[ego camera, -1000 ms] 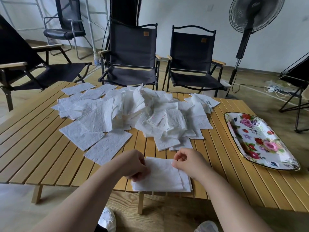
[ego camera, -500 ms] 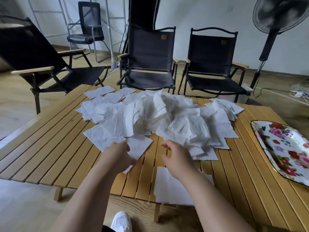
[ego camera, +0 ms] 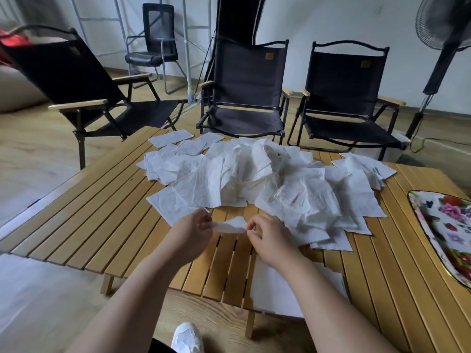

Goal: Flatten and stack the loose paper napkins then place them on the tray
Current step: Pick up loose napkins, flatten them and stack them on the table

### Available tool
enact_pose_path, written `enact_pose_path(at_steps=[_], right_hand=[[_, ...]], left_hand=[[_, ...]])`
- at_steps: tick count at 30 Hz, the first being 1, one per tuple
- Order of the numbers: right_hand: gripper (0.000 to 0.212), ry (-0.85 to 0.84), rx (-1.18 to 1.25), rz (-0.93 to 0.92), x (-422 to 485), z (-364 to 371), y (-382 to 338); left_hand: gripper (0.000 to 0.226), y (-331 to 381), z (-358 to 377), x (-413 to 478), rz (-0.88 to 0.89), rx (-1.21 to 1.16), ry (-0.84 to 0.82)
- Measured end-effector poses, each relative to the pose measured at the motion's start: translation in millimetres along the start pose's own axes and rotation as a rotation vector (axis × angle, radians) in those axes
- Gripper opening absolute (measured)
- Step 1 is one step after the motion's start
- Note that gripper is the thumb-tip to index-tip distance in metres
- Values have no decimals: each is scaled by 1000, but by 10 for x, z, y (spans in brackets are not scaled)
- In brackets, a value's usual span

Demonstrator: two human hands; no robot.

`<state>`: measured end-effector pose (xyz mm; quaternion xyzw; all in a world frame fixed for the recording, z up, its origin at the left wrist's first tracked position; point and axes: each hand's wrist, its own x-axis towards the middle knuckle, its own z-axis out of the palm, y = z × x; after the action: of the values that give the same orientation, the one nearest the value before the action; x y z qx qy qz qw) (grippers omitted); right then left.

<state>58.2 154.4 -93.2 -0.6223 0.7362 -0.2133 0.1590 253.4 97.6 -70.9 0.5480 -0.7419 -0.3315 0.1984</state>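
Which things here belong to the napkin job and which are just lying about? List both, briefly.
Job: held napkin, pinched by left hand and right hand; loose napkin pile; flattened stack at the near edge of the table; flowered tray.

Lying about: folding chairs; office chair; fan; white shoe.

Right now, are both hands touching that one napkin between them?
Touching. The head view shows the left hand pinching one end of the napkin and the right hand pinching the other end.
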Motion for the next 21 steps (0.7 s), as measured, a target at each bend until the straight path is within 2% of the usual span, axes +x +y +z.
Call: enact_pose_path(at_steps=[2,5,7,9,12,14,17,21], right_hand=[[8,24,168,19,-96,-153,13],[4,118,331,72,-223,-401,133],[17,130,466,105,-301,-536,276],[31,123,558,143,-365,-651,435],[16,183,495,136,-459,-817,626],[4,217,475,139,-576,-903,723],[4,185,453,213,-856,-985,880],[9,104,444,334,-1240,-1039,1086]], left_hand=[[6,76,8,-17,50,-67,29],[35,241,70,-55,118,-119,-47],[43,357,149,-60,141,-107,-81],[31,495,245,-31,153,-102,-64],[18,748,400,11,188,-90,-89],[18,921,505,-4,210,-122,-167],[16,1034,662,-59,208,-194,-349],[11,970,741,-188,177,-107,-529]])
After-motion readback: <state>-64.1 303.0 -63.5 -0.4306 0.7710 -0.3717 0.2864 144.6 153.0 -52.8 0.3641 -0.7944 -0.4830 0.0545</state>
